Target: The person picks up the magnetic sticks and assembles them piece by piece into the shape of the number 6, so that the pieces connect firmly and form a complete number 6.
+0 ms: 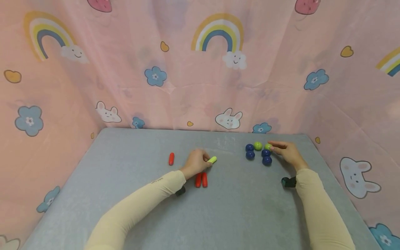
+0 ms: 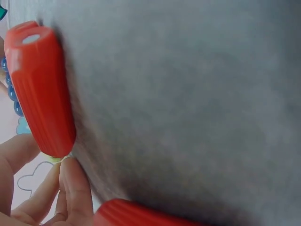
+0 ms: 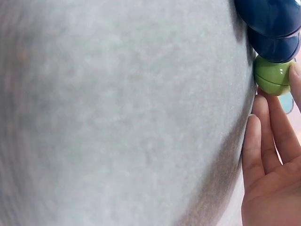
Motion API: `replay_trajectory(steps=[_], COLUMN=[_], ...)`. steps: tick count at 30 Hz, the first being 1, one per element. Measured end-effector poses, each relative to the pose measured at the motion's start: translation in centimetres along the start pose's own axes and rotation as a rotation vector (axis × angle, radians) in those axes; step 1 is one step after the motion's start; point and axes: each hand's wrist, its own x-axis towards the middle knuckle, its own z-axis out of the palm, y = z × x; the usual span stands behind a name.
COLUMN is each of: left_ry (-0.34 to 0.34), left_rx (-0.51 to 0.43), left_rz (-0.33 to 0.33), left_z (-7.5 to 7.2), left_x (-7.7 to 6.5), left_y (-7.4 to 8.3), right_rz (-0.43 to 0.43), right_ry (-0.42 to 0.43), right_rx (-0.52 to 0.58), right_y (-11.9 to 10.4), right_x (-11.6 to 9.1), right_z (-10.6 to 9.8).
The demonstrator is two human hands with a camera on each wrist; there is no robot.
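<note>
Near the middle of the table, my left hand (image 1: 196, 161) pinches a short yellow-green stick (image 1: 212, 159) between thumb and fingers. Just in front of that hand lie two red ribbed sticks (image 1: 204, 180), side by side. A third red stick (image 1: 171, 158) lies apart to the left. In the left wrist view, a red stick (image 2: 40, 89) hides most of the yellow-green one. At the back right, my right hand (image 1: 289, 152) holds a green ball (image 3: 273, 75) between thumb and fingers. It touches the end of a row with two blue balls (image 3: 275, 47).
Left of the right hand's row stand another green ball (image 1: 257, 145) and two more blue balls (image 1: 250, 155). Pink patterned cloth (image 1: 187, 97) hangs behind the grey table (image 1: 218, 215) and along both sides. Dark wrist devices (image 1: 288, 182) show under the sleeves.
</note>
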Motion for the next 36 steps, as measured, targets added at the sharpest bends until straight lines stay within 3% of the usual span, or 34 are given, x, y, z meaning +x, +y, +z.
replay_trajectory(steps=[7,15,25,36], left_ry=[0.0,-0.025,-0.06,-0.098], left_rx=[0.013,-0.041,-0.048,-0.07], left_rz=[0.013,0.015,0.116,0.111], left_z=[0.2,0.3,0.7,0.8], left_x=[-0.1,-0.2,0.3,0.3], left_y=[0.3,0.6,0.6,0.7], right_rz=[-0.001,0.005,0.015,-0.031], right_ry=[0.011,0.031,0.033,0.073], right_rx=[0.01,0.034,0.058,0.044], right_y=[-0.1,0.1,0.2,0.1], right_x=[-0.2,-0.2,-0.3,-1.2], right_z=[0.0,0.1,0.0,-0.5])
